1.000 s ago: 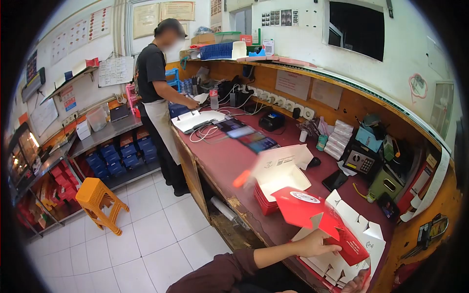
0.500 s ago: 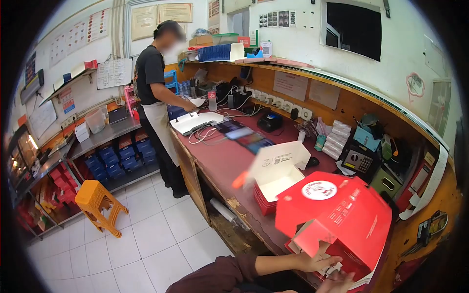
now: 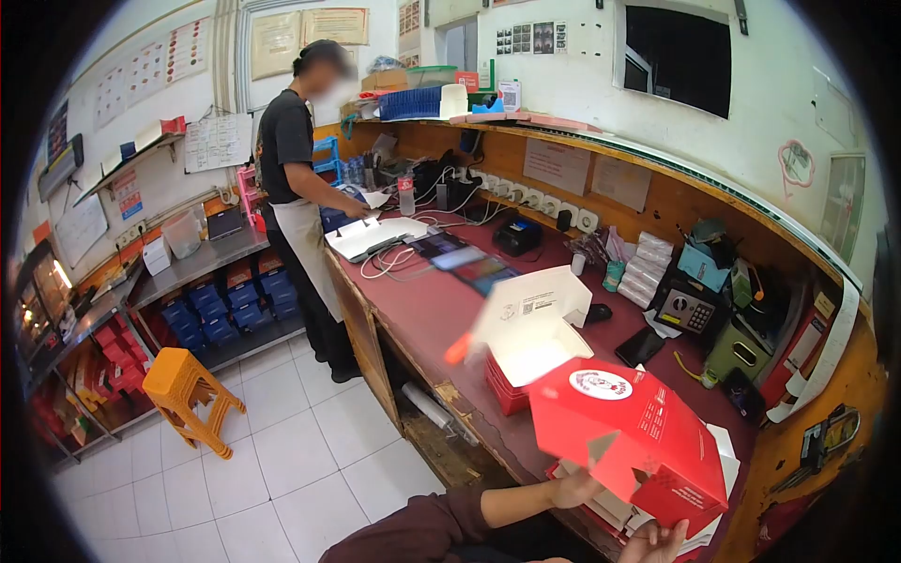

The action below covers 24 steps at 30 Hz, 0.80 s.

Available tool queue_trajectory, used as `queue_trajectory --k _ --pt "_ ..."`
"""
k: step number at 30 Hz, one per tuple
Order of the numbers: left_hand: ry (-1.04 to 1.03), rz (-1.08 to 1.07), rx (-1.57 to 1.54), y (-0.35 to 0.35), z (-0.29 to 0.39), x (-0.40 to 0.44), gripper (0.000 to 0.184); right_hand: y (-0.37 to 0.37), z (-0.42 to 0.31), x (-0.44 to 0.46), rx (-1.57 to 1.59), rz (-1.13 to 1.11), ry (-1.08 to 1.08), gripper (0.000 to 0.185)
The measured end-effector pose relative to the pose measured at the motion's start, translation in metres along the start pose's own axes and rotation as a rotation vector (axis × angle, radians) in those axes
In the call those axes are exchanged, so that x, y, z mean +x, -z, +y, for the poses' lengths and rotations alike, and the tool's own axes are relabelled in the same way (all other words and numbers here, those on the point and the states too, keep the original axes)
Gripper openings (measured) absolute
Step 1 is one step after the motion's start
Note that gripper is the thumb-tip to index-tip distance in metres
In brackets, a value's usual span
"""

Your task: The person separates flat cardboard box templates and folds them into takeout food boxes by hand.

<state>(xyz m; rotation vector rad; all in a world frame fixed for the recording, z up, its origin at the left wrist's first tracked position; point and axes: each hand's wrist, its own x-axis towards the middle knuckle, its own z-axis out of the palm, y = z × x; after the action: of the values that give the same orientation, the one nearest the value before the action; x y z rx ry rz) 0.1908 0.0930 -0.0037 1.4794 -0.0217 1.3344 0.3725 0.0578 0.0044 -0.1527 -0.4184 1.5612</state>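
Observation:
A red cardboard box with a white round logo, partly folded, is tilted over the counter's near right end. My left hand grips its near left side, with the fingertips hidden behind a flap. At the lower edge, my right hand pinches the box's front corner. Beneath it lies a stack of flat cartons, white edges showing. Just beyond stands a red box with an open lid and white inside.
On the dark red counter lie a black phone, a tablet and cables. A safe stands at the right. A co-worker in an apron stands at the far end. A yellow stool is on the floor.
The red box has tilted and dropped lower, uncovering the black phone and part of the counter behind it. My left hand has shifted left, my right hand slightly down along the edge.

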Motion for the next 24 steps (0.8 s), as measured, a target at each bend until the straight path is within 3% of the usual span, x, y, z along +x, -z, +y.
queue_trajectory --k 1,3,4,6,7,10,11,13,15,18,20,23,24 --pt "-0.083 0.034 -0.234 -0.006 0.013 0.012 0.062 -0.003 0.003 -0.003 -0.214 0.010 0.142 0.024" --pt "-0.094 0.205 -0.740 -0.018 0.037 0.036 0.060 -0.032 0.006 -0.009 -0.322 -0.030 0.243 0.028" --pt "-0.093 0.206 -0.741 -0.011 0.043 0.039 0.060 -0.055 0.008 -0.012 -0.427 -0.074 0.347 0.031" --pt "0.065 0.104 -0.312 0.004 0.048 0.041 0.051 -0.053 0.010 -0.013 -0.515 -0.114 0.436 0.033" --pt "0.066 0.102 -0.311 0.003 0.047 0.039 0.051 -0.049 0.012 -0.015 -0.524 -0.123 0.441 0.033" --pt "0.162 0.324 0.488 -0.030 0.033 0.029 0.044 -0.039 0.016 -0.016 -0.513 -0.121 0.423 0.035" --pt "0.164 0.326 0.487 -0.037 0.026 0.026 0.044 -0.039 0.019 -0.016 -0.508 -0.122 0.414 0.036" --pt "0.118 0.404 0.082 -0.046 0.019 0.025 0.043 -0.037 0.020 -0.017 -0.497 -0.124 0.404 0.037" --pt "0.139 0.433 0.024 -0.042 0.023 0.026 0.041 -0.036 0.021 -0.016 -0.484 -0.130 0.392 0.038" --pt "0.219 0.397 0.230 -0.032 0.018 0.022 0.043 -0.032 0.021 -0.015 -0.450 -0.138 0.363 0.040" --pt "0.166 0.497 0.000 -0.044 0.015 0.022 0.048 -0.026 0.027 -0.018 -0.411 -0.137 0.296 0.041" --pt "0.271 0.508 -0.019 -0.055 0.033 0.027 0.053 -0.014 0.030 -0.001 -0.323 -0.162 0.284 0.040" --pt "0.269 0.508 -0.020 -0.055 0.029 0.028 0.053 0.014 0.009 0.024 -0.730 -0.628 0.399 0.041"
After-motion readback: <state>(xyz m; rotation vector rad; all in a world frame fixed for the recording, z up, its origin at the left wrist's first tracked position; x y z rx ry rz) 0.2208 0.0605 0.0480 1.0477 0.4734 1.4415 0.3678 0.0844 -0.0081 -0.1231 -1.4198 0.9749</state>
